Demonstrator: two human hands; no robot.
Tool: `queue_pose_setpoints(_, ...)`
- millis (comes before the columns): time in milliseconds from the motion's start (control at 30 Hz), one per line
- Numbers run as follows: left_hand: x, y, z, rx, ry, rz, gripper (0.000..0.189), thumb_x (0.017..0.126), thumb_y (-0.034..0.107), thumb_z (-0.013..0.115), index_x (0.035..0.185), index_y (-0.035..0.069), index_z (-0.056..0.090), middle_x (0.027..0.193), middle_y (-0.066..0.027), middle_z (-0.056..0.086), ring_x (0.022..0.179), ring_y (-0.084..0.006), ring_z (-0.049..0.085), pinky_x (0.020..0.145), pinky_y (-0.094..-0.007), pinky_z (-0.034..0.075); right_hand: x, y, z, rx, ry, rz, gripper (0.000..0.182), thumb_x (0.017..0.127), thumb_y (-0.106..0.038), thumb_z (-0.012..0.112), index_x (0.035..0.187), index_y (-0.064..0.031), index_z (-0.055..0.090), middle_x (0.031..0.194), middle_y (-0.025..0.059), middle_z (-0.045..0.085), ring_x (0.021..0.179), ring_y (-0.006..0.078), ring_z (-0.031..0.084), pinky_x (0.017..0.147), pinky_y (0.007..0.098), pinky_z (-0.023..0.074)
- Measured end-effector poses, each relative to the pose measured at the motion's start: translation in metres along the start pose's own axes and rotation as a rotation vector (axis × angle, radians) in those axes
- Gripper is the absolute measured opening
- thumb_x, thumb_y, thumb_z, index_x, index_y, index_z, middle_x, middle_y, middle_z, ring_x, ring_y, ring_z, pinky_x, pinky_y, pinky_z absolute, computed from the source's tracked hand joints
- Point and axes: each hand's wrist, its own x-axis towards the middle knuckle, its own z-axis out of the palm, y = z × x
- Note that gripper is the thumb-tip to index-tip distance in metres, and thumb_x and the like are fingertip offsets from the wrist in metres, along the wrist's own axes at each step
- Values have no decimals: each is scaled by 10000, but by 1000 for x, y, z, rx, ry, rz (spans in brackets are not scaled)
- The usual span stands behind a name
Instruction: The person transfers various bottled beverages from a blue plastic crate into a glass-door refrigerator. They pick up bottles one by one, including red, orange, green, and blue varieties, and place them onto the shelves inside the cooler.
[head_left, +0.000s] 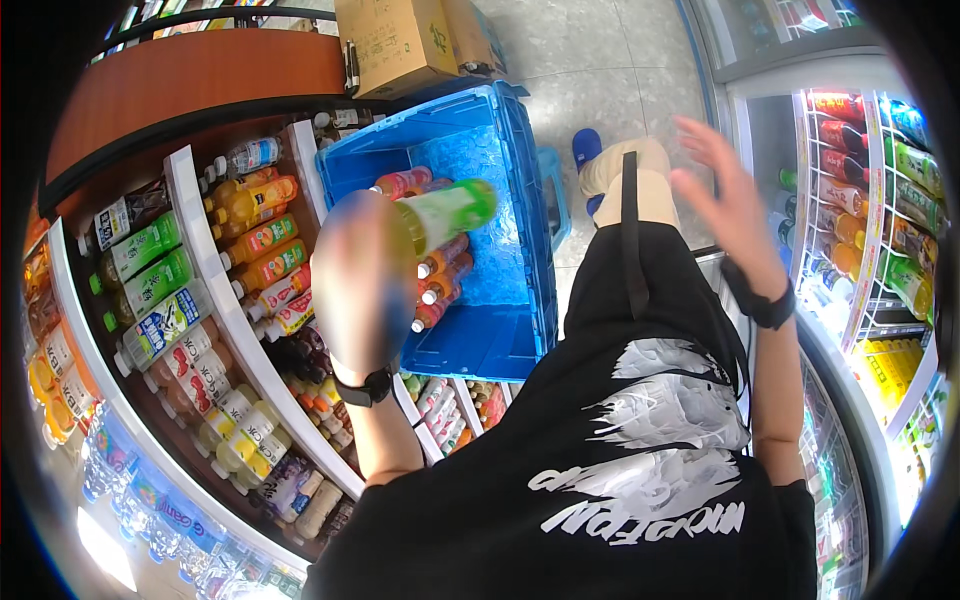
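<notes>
My left hand (364, 281), a watch on its wrist, is mostly blurred out. A green-labelled drink bottle (450, 214) juts from it over a blue plastic crate (480, 341), and the hand appears closed around its hidden end. Inside the crate, below that bottle, lie orange and pink drink bottles (444, 279) with pale caps. My right hand (712, 187), a black band on its wrist, is raised right of the crate near the cooler. Its fingers are spread and it holds nothing.
Shelves of bottled drinks (247, 240) run along the left. A lit cooler with wire racks of bottles (844, 202) stands at the right, its door frame (720, 56) above. Cardboard boxes (397, 45) sit beyond the crate. A light-blue stool (555, 195) is beside the crate.
</notes>
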Motion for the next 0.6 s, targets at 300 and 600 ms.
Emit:
queue_pose_setpoints(300, -81, -207, 192, 173, -167, -361, 513, 914, 497, 459, 1101, 47, 619, 917, -263, 646, 801, -420, 639, 714, -488, 509, -135, 217, -127, -44, 234, 698, 363, 913, -235, 570, 1227, -57, 526, 1079, 82, 612, 924, 154, 591, 790, 270, 467)
queue_pose_setpoints(600, -161, -306, 269, -22, -410, -1171, 728, 809, 623, 546, 1131, -29, 593, 961, -200, 663, 741, -294, 684, 573, -378, 572, -275, 294, -251, 89, 1105, 664, 345, 891, -160, 535, 1156, 62, 527, 1106, 177, 598, 1023, 287, 610, 849, 350, 523)
